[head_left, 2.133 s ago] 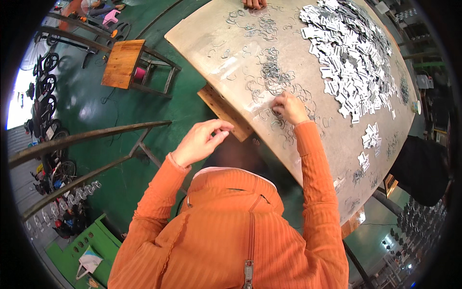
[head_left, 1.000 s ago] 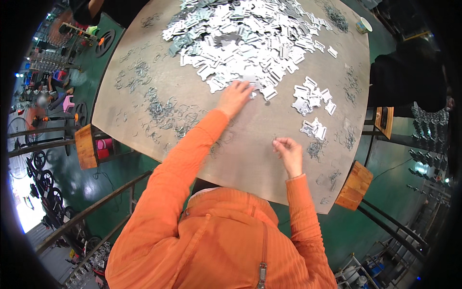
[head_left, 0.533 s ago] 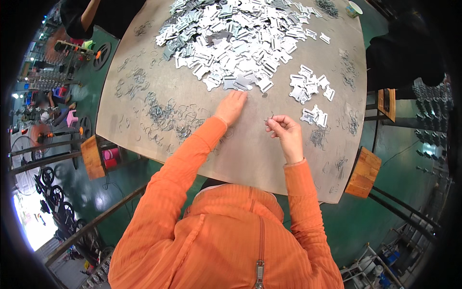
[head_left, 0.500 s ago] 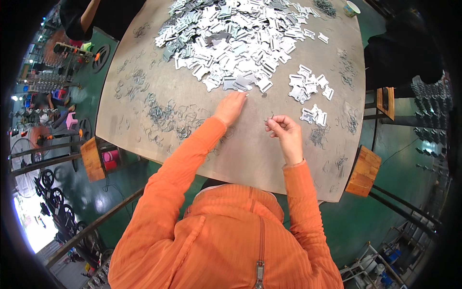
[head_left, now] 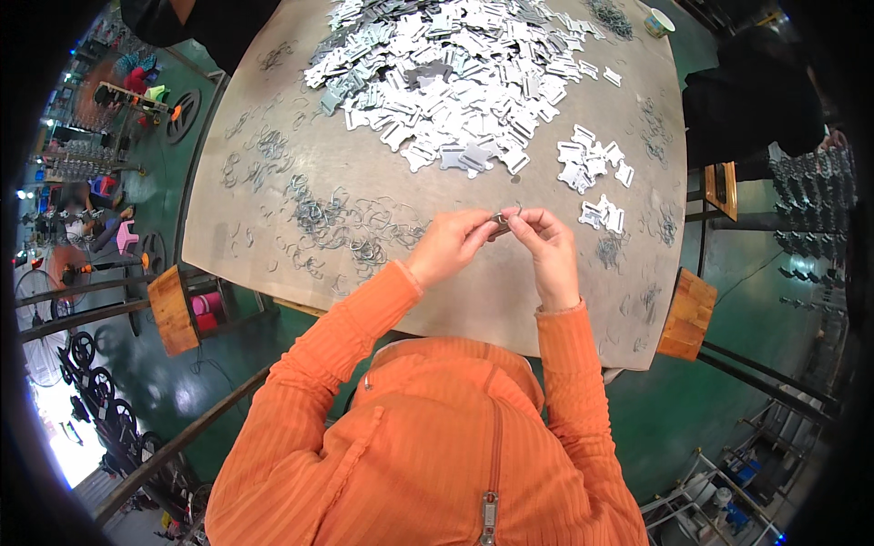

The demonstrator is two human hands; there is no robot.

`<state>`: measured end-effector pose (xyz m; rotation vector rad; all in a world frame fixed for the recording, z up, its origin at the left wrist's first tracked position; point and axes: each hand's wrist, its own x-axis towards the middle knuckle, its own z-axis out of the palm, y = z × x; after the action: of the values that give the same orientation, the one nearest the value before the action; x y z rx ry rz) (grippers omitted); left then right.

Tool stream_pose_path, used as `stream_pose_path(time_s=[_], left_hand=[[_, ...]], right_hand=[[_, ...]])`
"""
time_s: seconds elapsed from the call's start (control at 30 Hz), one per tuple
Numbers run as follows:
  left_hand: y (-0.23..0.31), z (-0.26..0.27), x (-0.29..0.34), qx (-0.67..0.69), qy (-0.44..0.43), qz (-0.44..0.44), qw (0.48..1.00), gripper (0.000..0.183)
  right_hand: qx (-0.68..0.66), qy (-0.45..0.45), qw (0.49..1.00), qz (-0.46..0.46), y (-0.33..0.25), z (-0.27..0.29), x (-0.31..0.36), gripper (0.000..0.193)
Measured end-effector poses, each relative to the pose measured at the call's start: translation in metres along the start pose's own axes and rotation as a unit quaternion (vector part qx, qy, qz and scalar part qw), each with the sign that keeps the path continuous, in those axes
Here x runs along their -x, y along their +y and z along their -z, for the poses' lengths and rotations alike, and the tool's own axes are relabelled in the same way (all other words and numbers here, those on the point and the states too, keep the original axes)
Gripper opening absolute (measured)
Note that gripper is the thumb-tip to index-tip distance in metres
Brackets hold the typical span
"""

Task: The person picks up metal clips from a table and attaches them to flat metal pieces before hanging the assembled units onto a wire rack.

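My left hand (head_left: 449,246) and my right hand (head_left: 552,253) meet fingertip to fingertip above the table in front of me. The left hand pinches a small metal plate (head_left: 498,220), mostly hidden by the fingers. A thin bent wire hook (head_left: 519,210) sticks up from the pinched thumb and fingers of my right hand, against the plate. Just beyond the hands lies a big heap of flat silver metal plates (head_left: 473,100) with slots. Loose wire hooks (head_left: 314,214) are scattered to the left of my left hand.
Small groups of plates (head_left: 583,159) and more hooks (head_left: 612,247) lie on the right of the brown table (head_left: 437,314). A paper cup (head_left: 659,23) stands at the far right corner. Wooden stools (head_left: 685,314) flank the table. Dark-clothed people (head_left: 751,105) are at its sides.
My left hand has drawn back from the heap's near edge toward my right hand, bringing a plate. The hands now touch at the fingertips; the right still pinches the hook.
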<state>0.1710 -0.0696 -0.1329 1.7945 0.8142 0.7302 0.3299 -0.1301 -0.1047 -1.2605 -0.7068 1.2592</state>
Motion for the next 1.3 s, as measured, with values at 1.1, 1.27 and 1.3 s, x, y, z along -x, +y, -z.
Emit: stream_pose_path(time_s=[1.1, 1.27, 1.3], left_hand=[[-0.015, 0.049, -0.030, 0.288, 0.032, 0.184, 0.939, 0.018], [0.003, 0.055, -0.019, 0.245, 0.066, 0.149, 0.956, 0.020], [0.005, 0.056, -0.017, 0.232, 0.071, 0.133, 0.961, 0.019]], right_hand=[[0.269, 0.019, 0.954, 0.128, 0.032, -0.022, -0.009, 0.007], [0.286, 0.030, 0.947, 0.145, 0.022, -0.033, -0.004, 0.008], [0.291, 0.029, 0.947, 0.133, 0.019, -0.035, -0.003, 0.008]])
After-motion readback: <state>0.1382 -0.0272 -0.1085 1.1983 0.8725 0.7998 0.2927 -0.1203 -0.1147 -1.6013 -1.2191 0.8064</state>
